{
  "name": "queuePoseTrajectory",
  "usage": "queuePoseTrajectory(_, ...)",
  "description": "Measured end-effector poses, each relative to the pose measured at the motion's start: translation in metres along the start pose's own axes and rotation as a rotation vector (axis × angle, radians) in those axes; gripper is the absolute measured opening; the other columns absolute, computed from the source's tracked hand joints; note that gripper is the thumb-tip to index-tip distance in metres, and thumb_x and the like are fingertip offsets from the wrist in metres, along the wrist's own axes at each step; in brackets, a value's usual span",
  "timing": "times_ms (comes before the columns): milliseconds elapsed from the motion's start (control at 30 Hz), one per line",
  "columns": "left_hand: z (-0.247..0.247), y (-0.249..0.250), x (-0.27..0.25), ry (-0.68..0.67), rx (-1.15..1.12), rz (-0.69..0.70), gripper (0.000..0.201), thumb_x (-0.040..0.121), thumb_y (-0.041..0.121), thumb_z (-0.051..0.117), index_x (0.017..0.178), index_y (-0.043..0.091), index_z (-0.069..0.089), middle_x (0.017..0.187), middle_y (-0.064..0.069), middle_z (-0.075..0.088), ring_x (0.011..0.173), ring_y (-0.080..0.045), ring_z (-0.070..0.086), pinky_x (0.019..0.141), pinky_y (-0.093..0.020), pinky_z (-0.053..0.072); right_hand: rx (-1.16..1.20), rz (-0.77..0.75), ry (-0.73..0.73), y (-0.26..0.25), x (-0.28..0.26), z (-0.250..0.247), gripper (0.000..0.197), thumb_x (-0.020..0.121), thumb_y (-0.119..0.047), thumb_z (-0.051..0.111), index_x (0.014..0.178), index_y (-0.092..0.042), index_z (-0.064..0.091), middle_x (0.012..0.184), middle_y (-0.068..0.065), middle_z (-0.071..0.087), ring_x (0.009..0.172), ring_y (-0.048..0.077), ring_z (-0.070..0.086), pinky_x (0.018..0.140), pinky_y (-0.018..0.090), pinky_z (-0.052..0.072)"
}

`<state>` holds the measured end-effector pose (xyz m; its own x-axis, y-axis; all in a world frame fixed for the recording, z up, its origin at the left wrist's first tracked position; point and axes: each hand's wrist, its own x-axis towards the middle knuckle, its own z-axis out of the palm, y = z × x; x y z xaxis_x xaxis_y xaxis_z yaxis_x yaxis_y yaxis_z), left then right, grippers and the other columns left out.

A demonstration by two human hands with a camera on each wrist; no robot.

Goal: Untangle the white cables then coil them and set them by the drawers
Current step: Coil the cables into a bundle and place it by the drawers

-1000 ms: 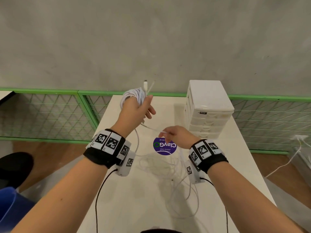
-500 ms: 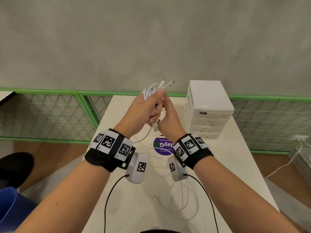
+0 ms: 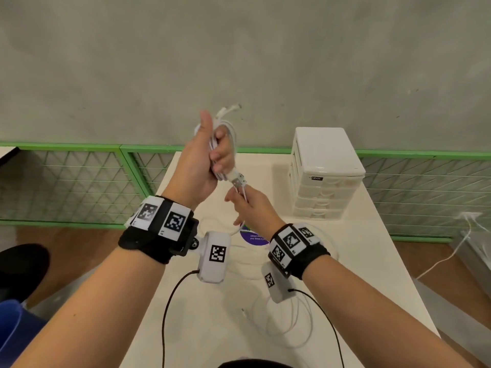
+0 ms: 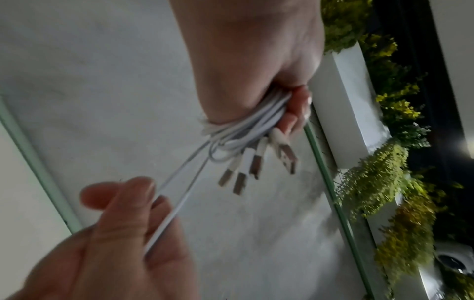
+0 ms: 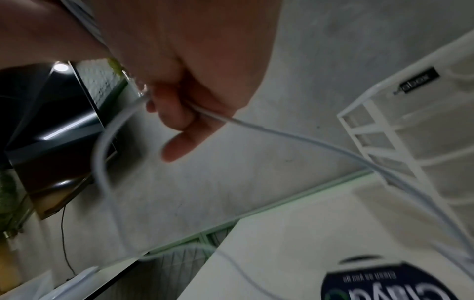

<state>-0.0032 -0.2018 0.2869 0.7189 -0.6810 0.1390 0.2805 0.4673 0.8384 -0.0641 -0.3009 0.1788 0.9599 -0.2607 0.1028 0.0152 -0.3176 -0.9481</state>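
My left hand (image 3: pixel 204 160) is raised above the table and grips a coiled bundle of white cables (image 3: pixel 228 134), thumb up. Several USB plugs (image 4: pixel 256 164) stick out below the fist. Just under it my right hand (image 3: pixel 247 205) pinches the cable strands (image 4: pixel 177 205) that hang from the bundle. In the right wrist view the cable (image 5: pixel 295 138) runs from the right fingers (image 5: pixel 179 113) down toward the table. More loose white cable (image 3: pixel 287 322) lies in loops on the white table (image 3: pixel 207 328) near me. The white drawers (image 3: pixel 325 173) stand at the back right.
A round purple sticker (image 3: pixel 253 236) lies on the table under my right wrist. A green mesh fence (image 3: pixel 74 181) runs behind the table along a grey wall. A blue bin (image 3: pixel 13 330) stands on the floor at the left. Another white cord (image 3: pixel 449 256) trails on the floor right.
My right hand, which met the left hand at the bundle half a second ago, has dropped below it, sliding down the strands. The left hand has risen a little with the coil.
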Motion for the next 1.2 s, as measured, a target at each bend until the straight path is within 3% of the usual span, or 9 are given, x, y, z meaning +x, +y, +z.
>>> queuePoseTrajectory(200, -0.023, 0.003, 0.016, 0.371, 0.017, 0.209, 0.047, 0.1, 0.052, 0.023, 0.074, 0.018, 0.041, 0.049, 0.005, 0.038, 0.04, -0.012, 0.037, 0.044, -0.024, 0.03, 0.047, 0.053, -0.126, 0.007, -0.015, 0.001, 0.016, 0.093, -0.014, 0.051, 0.082, -0.019, 0.06, 0.047, -0.012, 0.048, 0.044, 0.005, 0.052, 0.061, 0.027, 0.049)
queuePoseTrajectory(333, -0.05, -0.019, 0.016, 0.36, 0.691, 0.384, 0.046, 0.103, 0.034, 0.03, 0.065, 0.012, 0.046, 0.052, -0.005, 0.046, 0.044, -0.02, 0.043, 0.044, -0.031, 0.037, -0.18, -0.069, -0.195, 0.0, -0.015, -0.004, 0.01, 0.087, -0.03, 0.063, 0.094, -0.023, 0.066, 0.057, -0.009, 0.048, 0.051, 0.004, 0.043, 0.059, 0.022, 0.038)
queuePoseTrajectory(500, -0.059, -0.044, 0.003, 0.1, 1.414, -0.013, 0.053, 0.101, 0.037, 0.037, 0.055, 0.013, 0.04, 0.047, -0.005, 0.04, 0.041, -0.021, 0.037, 0.047, -0.031, 0.032, -0.24, -0.151, -0.177, -0.002, -0.009, -0.013, 0.015, 0.089, -0.03, 0.062, 0.097, -0.025, 0.073, 0.081, -0.006, 0.071, 0.064, 0.004, 0.057, 0.069, 0.028, 0.047)
queuePoseTrajectory(600, -0.06, -0.05, -0.002, -0.006, 1.208, -0.323, 0.049, 0.101, 0.034, 0.038, 0.056, 0.013, 0.041, 0.046, -0.004, 0.04, 0.041, -0.02, 0.036, 0.044, -0.027, 0.031, -0.133, -0.163, -0.094, -0.01, 0.0, -0.026, 0.005, 0.082, -0.023, 0.071, 0.084, -0.024, 0.075, 0.081, -0.01, 0.072, 0.078, 0.005, 0.064, 0.082, 0.033, 0.052)
queuePoseTrajectory(767, -0.047, -0.046, -0.011, -0.275, 0.984, -0.542, 0.054, 0.09, 0.065, 0.04, 0.071, 0.014, 0.044, 0.044, 0.003, 0.034, 0.038, -0.012, 0.024, 0.038, -0.018, 0.022, -0.078, -0.087, 0.023, -0.012, 0.012, -0.054, 0.033, 0.072, -0.017, 0.078, 0.082, -0.025, 0.048, 0.058, 0.001, 0.044, 0.052, 0.01, 0.038, 0.056, 0.026, 0.035)
queuePoseTrajectory(867, -0.04, -0.044, -0.018, -0.37, 0.871, -0.547, 0.043, 0.09, 0.049, 0.055, 0.061, 0.019, 0.042, 0.046, 0.002, 0.028, 0.04, -0.012, 0.018, 0.039, -0.019, 0.016, -0.018, -0.13, 0.072, -0.008, 0.018, -0.064, 0.023, 0.074, -0.009, 0.076, 0.084, -0.018, 0.057, 0.057, -0.002, 0.042, 0.053, 0.007, 0.037, 0.058, 0.02, 0.035)
queuePoseTrajectory(967, -0.036, -0.04, -0.018, -0.39, 0.579, -0.519, 0.043, 0.091, 0.047, 0.042, 0.061, 0.017, 0.043, 0.041, 0.005, 0.026, 0.032, -0.008, 0.017, 0.034, -0.013, 0.016, -0.046, -0.142, 0.058, 0.007, 0.019, -0.064, 0.012, 0.093, -0.012, 0.055, 0.096, -0.018, 0.064, 0.083, -0.008, 0.063, 0.076, -0.003, 0.058, 0.077, 0.02, 0.045)
queuePoseTrajectory(1033, -0.029, -0.037, -0.014, -0.367, 0.355, -0.478, 0.046, 0.09, 0.048, 0.035, 0.058, 0.018, 0.049, 0.038, 0.006, 0.028, 0.027, -0.006, 0.019, 0.032, -0.011, 0.017, -0.181, -0.094, -0.018, 0.021, 0.018, -0.053, 0.019, 0.099, -0.021, 0.043, 0.105, -0.023, 0.061, 0.093, 0.001, 0.066, 0.087, 0.012, 0.062, 0.081, 0.031, 0.049)
queuePoseTrajectory(1200, -0.011, -0.032, 0.002, -0.06, 0.134, -0.189, 0.046, 0.101, 0.041, 0.026, 0.065, 0.018, 0.042, 0.039, 0.007, 0.028, 0.029, -0.008, 0.024, 0.033, -0.017, 0.022, -0.247, -0.019, -0.137, 0.028, 0.008, -0.021, 0.012, 0.1, -0.021, 0.035, 0.097, -0.022, 0.046, 0.07, -0.002, 0.051, 0.059, 0.014, 0.047, 0.061, 0.03, 0.037)
